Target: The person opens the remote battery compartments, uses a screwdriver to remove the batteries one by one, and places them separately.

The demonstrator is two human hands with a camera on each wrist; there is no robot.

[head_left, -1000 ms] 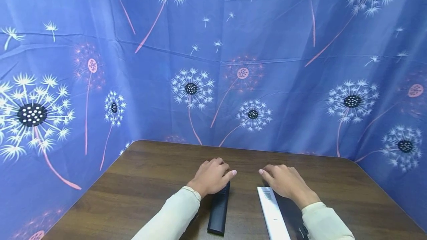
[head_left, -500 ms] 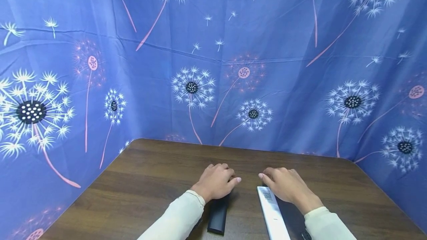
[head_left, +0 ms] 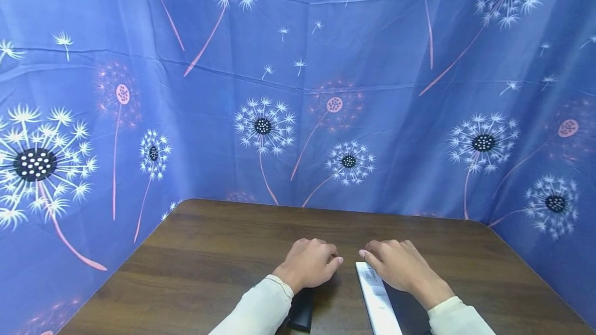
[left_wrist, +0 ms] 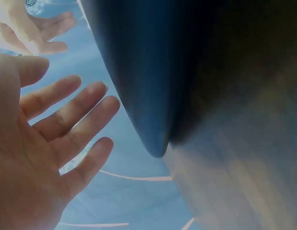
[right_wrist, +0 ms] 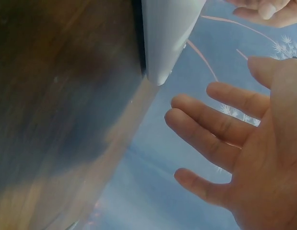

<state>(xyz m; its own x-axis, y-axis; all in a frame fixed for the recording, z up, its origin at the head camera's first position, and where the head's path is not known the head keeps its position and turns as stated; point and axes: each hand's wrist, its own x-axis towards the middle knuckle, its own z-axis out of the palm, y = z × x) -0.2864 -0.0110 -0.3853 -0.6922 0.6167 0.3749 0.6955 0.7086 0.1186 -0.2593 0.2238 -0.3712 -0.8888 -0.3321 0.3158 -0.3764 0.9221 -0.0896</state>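
Observation:
In the head view my left hand hovers over the far part of a long, slim black object, hiding most of it. My right hand is beside the far end of a long, narrow white object, which has a small printed label near that end. Both hands hold nothing. The left wrist view shows the left palm with loosely spread fingers, beside the dark object's tapered end. The right palm in the right wrist view has fingers similarly extended, apart from the white object's end.
Both objects lie on a brown wood-grain table with rounded far corners. Directly behind it and along both sides hangs a blue curtain printed with dandelions. A dark shadow lies to the right of the white object.
My left hand has moved right and nearer to me, covering more of the black object. The right hand has shifted slightly nearer to me. Both objects lie where they were.

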